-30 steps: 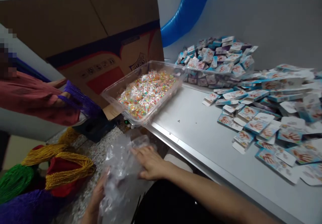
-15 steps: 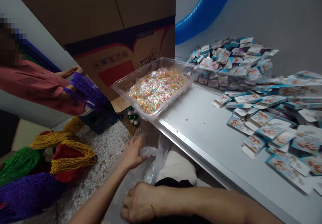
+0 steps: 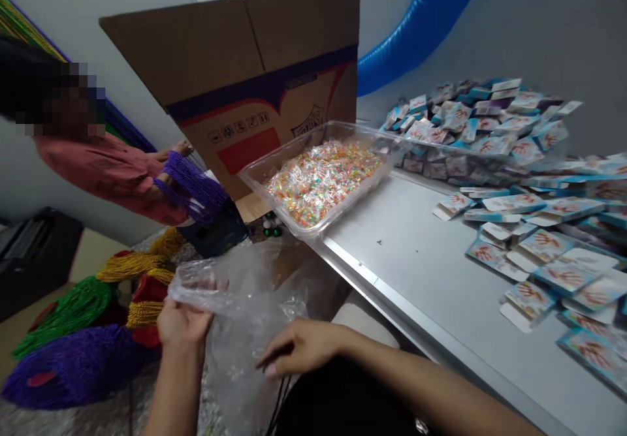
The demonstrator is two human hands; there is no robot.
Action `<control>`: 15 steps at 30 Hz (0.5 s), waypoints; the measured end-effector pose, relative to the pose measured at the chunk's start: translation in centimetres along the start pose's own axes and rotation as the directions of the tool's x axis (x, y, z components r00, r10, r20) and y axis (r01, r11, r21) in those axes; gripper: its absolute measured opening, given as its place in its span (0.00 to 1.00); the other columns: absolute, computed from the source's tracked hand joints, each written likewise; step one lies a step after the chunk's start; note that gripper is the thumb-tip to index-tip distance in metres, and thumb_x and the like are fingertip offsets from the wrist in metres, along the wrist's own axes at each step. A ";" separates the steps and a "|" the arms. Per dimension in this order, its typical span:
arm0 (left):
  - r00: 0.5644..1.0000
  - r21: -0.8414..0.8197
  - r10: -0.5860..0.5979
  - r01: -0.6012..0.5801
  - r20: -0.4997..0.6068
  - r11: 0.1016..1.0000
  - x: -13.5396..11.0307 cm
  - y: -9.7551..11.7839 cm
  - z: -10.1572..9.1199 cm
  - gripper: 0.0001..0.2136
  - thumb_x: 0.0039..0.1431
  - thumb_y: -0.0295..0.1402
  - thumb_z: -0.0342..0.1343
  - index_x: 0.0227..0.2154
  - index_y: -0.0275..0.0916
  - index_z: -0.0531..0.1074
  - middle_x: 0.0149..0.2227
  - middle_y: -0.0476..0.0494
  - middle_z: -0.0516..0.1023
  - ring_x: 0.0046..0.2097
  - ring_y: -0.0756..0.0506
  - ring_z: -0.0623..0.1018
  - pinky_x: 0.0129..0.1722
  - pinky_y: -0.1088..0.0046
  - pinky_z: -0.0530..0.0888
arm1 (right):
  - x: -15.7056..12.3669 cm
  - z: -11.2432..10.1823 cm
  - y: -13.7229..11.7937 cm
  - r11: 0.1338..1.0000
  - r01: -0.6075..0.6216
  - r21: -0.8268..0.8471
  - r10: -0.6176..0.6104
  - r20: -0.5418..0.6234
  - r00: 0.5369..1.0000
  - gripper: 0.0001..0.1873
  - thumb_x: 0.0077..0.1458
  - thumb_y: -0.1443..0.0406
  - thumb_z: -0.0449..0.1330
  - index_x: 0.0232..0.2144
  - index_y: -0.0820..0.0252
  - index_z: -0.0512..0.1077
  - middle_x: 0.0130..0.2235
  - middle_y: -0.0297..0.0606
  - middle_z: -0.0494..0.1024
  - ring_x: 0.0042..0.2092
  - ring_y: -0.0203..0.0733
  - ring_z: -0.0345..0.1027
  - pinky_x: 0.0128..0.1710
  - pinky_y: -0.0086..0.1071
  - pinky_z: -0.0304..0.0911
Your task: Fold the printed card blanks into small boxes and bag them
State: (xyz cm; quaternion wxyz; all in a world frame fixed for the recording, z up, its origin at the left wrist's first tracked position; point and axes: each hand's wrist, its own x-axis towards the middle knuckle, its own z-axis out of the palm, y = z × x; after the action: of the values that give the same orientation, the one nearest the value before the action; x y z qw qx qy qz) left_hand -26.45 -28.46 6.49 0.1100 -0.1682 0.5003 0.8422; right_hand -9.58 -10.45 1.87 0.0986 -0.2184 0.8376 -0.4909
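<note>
A clear plastic bag (image 3: pixel 240 318) hangs in front of me, low beside the table. My left hand (image 3: pixel 183 322) holds its upper rim, palm turned up, with the film over the fingers. To the right of the bag is my right hand (image 3: pixel 306 348), its thumb and fingers pointing left and slightly apart. Whether those fingertips touch the film is hard to see. Beyond the bag, a clear plastic tray (image 3: pixel 313 230) sits at the table's edge, filled with small clear packets of multicoloured bits (image 3: pixel 323 178).
Flat picture cartons (image 3: pixel 543 247) cover the right of the white table (image 3: pixel 362 237); a second clear tub (image 3: pixel 470 155) of cartons stands behind. A large cardboard box (image 3: pixel 264 113) is beyond. At left, a person (image 3: pixel 117 175) holds purple bead strings (image 3: pixel 196 185); more bead bundles (image 3: pixel 73 364) lie below.
My left hand has moved left and now holds the bag's rim, pulling the bag up and spreading it. My right hand has uncurled its fingers and shifted slightly upward.
</note>
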 end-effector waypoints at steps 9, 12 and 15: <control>0.956 0.037 -0.074 0.066 0.283 0.997 -3.6 -1.1 -0.2 0.22 0.58 0.46 0.38 0.35 0.38 0.73 0.33 0.40 0.77 0.40 0.38 0.75 0.42 0.47 0.70 | 2.3 0.0 1.9 0.837 0.028 -0.546 -0.116 -0.127 0.985 0.16 0.53 0.60 0.57 0.43 0.61 0.67 0.35 0.39 0.74 0.37 0.42 0.65 0.42 0.38 0.56; 0.974 0.161 -0.149 0.122 0.171 0.979 -1.8 -1.8 -1.9 0.22 0.56 0.49 0.41 0.39 0.37 0.71 0.35 0.38 0.76 0.40 0.36 0.76 0.39 0.46 0.71 | 2.7 0.2 2.0 0.676 -0.275 -0.683 -0.074 -0.435 0.897 0.12 0.59 0.71 0.46 0.39 0.64 0.68 0.32 0.43 0.72 0.34 0.42 0.63 0.37 0.37 0.56; 0.942 0.106 -0.251 0.233 0.222 0.967 -0.6 -2.8 -3.0 0.19 0.57 0.44 0.45 0.44 0.39 0.69 0.38 0.37 0.76 0.42 0.36 0.75 0.41 0.43 0.69 | 2.5 0.1 0.9 0.654 -0.403 -0.641 -0.029 -0.553 0.833 0.14 0.60 0.71 0.44 0.41 0.64 0.68 0.35 0.46 0.71 0.37 0.44 0.63 0.37 0.37 0.56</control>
State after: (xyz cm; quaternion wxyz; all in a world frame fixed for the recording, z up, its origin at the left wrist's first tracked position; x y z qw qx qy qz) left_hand -24.37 -29.79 3.10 0.2775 -0.1235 0.4921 0.8158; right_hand -11.97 -11.34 1.18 -0.1743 -0.0076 0.9750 -0.1378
